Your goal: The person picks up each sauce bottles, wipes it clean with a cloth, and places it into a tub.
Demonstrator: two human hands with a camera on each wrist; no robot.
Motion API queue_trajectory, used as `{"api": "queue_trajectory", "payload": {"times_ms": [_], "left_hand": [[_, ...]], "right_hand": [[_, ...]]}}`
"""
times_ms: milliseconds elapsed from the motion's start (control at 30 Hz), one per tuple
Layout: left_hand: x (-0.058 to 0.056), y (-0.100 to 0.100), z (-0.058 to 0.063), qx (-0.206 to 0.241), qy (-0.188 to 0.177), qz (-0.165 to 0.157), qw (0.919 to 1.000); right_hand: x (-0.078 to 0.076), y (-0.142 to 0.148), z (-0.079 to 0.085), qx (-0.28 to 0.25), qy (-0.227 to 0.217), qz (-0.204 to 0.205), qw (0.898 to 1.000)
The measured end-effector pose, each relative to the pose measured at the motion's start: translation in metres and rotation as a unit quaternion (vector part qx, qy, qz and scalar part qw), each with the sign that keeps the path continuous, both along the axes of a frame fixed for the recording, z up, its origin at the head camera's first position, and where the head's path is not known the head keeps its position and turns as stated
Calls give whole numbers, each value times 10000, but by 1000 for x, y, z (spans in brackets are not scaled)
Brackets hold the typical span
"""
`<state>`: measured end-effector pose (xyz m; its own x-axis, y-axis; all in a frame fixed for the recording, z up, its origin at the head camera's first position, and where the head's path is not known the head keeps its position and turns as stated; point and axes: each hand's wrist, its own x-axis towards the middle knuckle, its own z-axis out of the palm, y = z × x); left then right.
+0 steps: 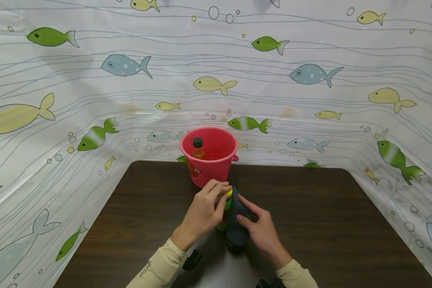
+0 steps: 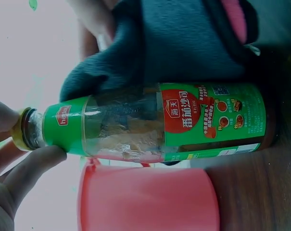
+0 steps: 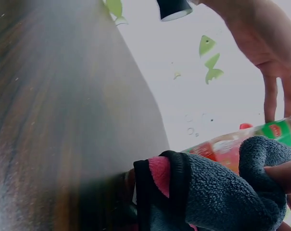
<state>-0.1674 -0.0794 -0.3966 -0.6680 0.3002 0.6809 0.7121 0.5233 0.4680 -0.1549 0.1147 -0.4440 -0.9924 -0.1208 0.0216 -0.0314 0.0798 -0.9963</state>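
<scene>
A glass bottle of tomato ketchup [image 2: 183, 120] with green labels and a yellow cap stands upright on the dark table. My left hand [image 1: 203, 212] pinches it at the cap and neck. Against its right side lies a dark grey towelling cloth [image 1: 239, 224] with black edging and pink inside, which my right hand [image 1: 261, 230] grips between thumb and fingers. In the left wrist view the cloth covers part of the bottle's side. The right wrist view shows the cloth in front of most of the bottle's body.
Just behind the hands stands a pink bucket [image 1: 212, 176], with a dark-capped bottle [image 1: 198, 148] of orange-brown contents inside. A white sheet [image 1: 216, 64] printed with fish rises behind the wooden table [image 1: 309, 216] and along both sides.
</scene>
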Motion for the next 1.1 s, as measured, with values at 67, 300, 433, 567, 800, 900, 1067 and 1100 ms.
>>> {"api": "queue_trajectory", "payload": {"times_ms": [67, 300, 433, 567, 800, 900, 1067, 1100], "left_hand": [[0, 0, 0, -35, 39, 26, 10000], [0, 0, -1, -142, 186, 100, 9997], [-1, 0, -1, -146, 174, 111, 9997], [-1, 0, -1, -154, 154, 120, 9997], [-1, 1, -1, -132, 142, 97, 9998], [0, 1, -1, -101, 128, 99, 9998], [0, 1, -1, -78, 107, 118, 9998], [0, 1, -1, -72, 102, 120, 9998]], "right_hand": [[1, 1, 4, -111, -40, -25, 9999], [2, 5, 20, -592, -133, -48, 9981], [2, 8, 27, -943, -76, -20, 9955], [3, 10, 31, -1044, 9, -17, 9945], [3, 12, 31, -1069, 50, 19, 9943], [3, 13, 31, -1047, 68, 10, 9945], [4, 13, 31, -985, 90, -34, 9951], [4, 13, 32, -973, 85, -43, 9952]]}}
